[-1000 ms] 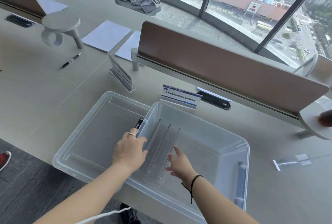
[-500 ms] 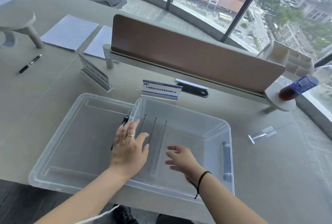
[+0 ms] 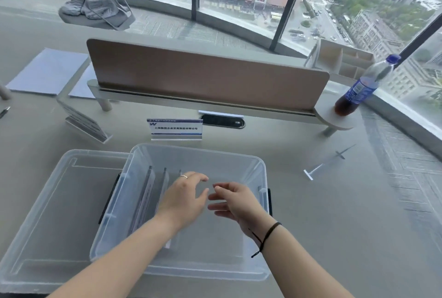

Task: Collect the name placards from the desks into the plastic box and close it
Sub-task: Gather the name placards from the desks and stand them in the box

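Observation:
A clear plastic box [image 3: 198,154] stands on the desk in front of me, with its lid [image 3: 59,202] lying flat to its left. Several clear placards [image 3: 146,199] stand on edge inside the box's left half. My left hand [image 3: 184,198] and my right hand [image 3: 233,202] hover over the box's middle, fingers apart, holding nothing. A blue-and-white name placard [image 3: 175,128] stands on the desk just behind the box. Another placard [image 3: 82,122] stands at the left, seen from behind. A third clear placard [image 3: 327,162] lies to the right of the box.
A brown divider panel [image 3: 205,77] runs across the desk behind the box. A cola bottle [image 3: 358,89] stands on its right end shelf. Paper sheets [image 3: 47,71] lie at the far left. A black cable slot [image 3: 223,121] sits under the divider. Windows curve around beyond.
My left hand has left the box's left wall and moved to the middle, close to my right hand. The view has swung to the right.

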